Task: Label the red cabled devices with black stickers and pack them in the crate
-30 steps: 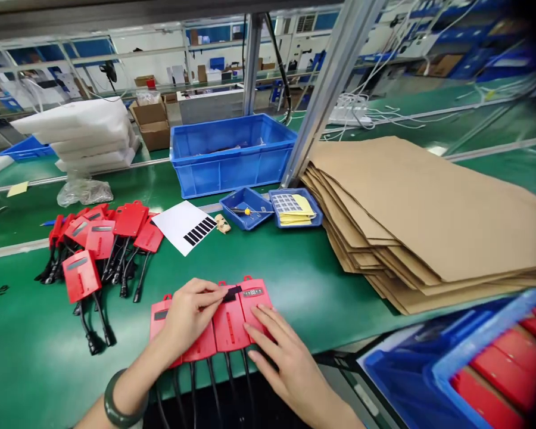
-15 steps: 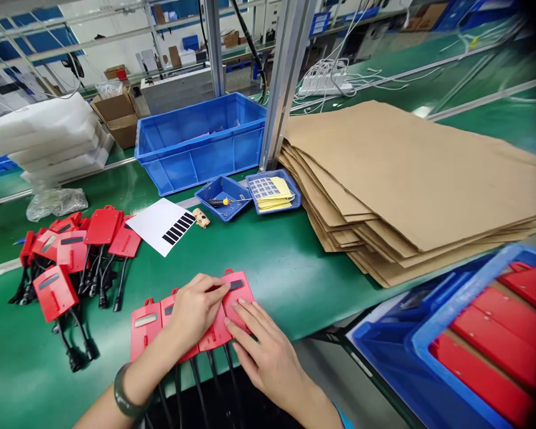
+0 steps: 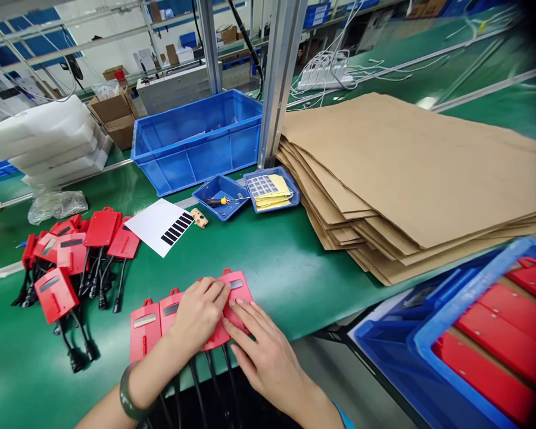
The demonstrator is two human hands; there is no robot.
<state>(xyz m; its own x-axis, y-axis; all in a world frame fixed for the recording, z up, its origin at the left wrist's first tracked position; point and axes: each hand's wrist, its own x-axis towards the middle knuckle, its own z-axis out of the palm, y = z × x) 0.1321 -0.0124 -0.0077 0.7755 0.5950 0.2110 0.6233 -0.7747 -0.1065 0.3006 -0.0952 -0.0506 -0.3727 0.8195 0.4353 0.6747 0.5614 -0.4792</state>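
Observation:
Several flat red plastic cases lie side by side on the green bench, black cables running from their near edges. Leftmost is a red case with a pale window [image 3: 145,331]; beside it a red case with a dark strip [image 3: 170,311] is partly covered by my left arm. My left hand [image 3: 201,313] rests over the row, its fingers bent and pressed together at the rightmost red case [image 3: 240,292]. Its fingertips hide whatever may be between them. My right hand [image 3: 261,345] lies with fingers stretched out on that same case's right side.
More red cases with cables [image 3: 74,253] are heaped at left. A white sheet with black strips [image 3: 161,226], a small tray with a screwdriver [image 3: 221,210] and a tray of yellow label sheets [image 3: 290,205] lie beyond. Cardboard sheets [image 3: 420,173] and a blue crate [image 3: 422,339] are at right.
My left hand's fingers have curled lower and shifted slightly over the rightmost case, whose dark strip shown before is now largely lost to view. My right hand stays nearly in place.

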